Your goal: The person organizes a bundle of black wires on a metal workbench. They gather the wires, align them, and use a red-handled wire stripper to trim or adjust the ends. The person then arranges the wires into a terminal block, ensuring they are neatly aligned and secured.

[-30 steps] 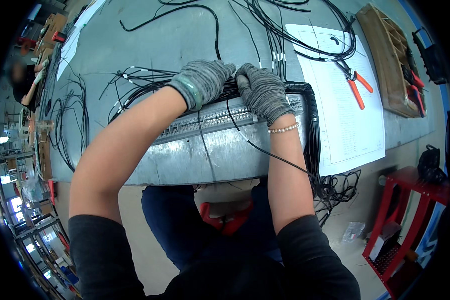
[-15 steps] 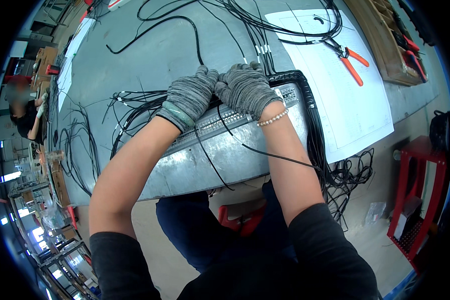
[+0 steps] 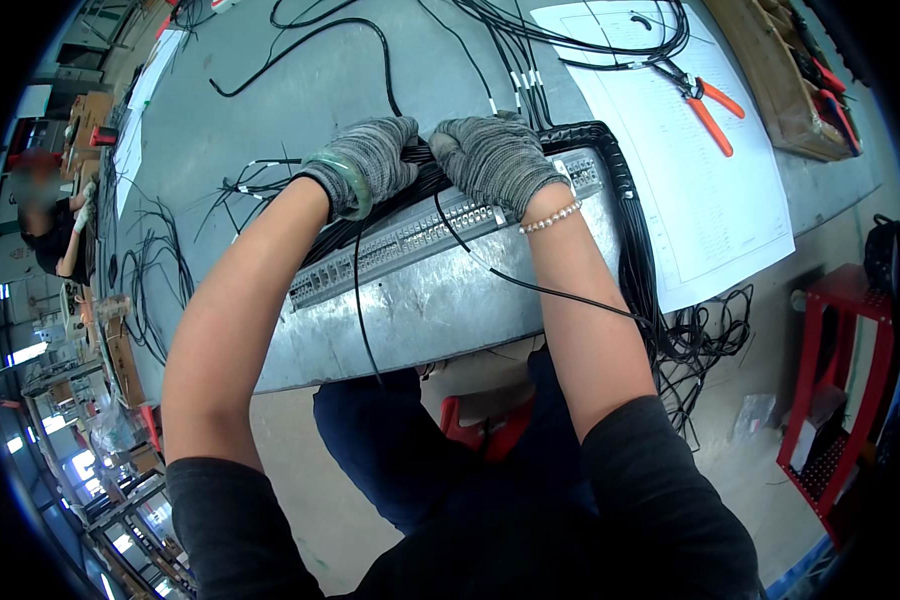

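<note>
My left hand (image 3: 368, 165), in a grey knit glove, is closed round a bundle of black cables (image 3: 429, 178) lying along the back of a grey terminal strip (image 3: 395, 253). Beside it, my right hand (image 3: 492, 165) in a matching glove curls over the same bundle, its fingertips partly hidden. A small gap between the hands bares the cables. Past my right hand the bundle bends at a corner and runs down the right side as a thick black cable run (image 3: 630, 215). A loose thin black wire (image 3: 550, 290) crosses over my right forearm.
Orange-handled pliers (image 3: 708, 115) lie on a large paper sheet (image 3: 720, 215) at right. Beyond is a wooden tool box (image 3: 780, 85). Coiled cables (image 3: 595, 55) cover the far table. A red metal stand (image 3: 835, 380) is at lower right. Another person (image 3: 55, 225) works at far left.
My left hand has slid left along the bundle, away from my right hand, opening a gap between them. More of the terminal strip shows. My right hand stays nearly in place.
</note>
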A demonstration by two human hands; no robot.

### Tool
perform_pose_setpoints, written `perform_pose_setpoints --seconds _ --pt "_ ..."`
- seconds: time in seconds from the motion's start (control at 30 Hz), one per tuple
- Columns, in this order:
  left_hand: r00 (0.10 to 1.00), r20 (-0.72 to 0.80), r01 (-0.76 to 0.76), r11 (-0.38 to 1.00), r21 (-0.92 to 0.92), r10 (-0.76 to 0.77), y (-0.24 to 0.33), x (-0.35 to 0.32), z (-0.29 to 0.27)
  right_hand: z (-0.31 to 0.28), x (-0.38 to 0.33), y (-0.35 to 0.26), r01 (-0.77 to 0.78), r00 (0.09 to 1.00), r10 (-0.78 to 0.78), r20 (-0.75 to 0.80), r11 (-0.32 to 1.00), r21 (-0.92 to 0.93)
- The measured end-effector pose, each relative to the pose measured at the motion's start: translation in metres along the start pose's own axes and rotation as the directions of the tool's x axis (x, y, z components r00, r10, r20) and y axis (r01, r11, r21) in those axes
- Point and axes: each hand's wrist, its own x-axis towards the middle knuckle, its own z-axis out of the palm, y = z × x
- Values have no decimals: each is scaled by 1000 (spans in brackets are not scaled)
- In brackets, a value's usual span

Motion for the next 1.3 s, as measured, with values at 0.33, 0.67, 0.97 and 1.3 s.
perform_pose_setpoints --seconds 0.33,0.67,0.97,1.3 --pt "992 -117 -22 991 135 38 10 -12 4 -8 5 -8 21 981 14 195 984 -179" --pt "988 10 150 987 58 -151 -5 -36 -10 -10 0 -17 -66 996 76 47 979 -193" --pt "973 -48 219 967 -130 -226 -3 -45 -3 4 9 -3 -206 971 221 -89 966 157" --pt "935 287 312 866 -392 -207 -33 -17 -15 12 12 4 -139 974 146 -175 989 49"
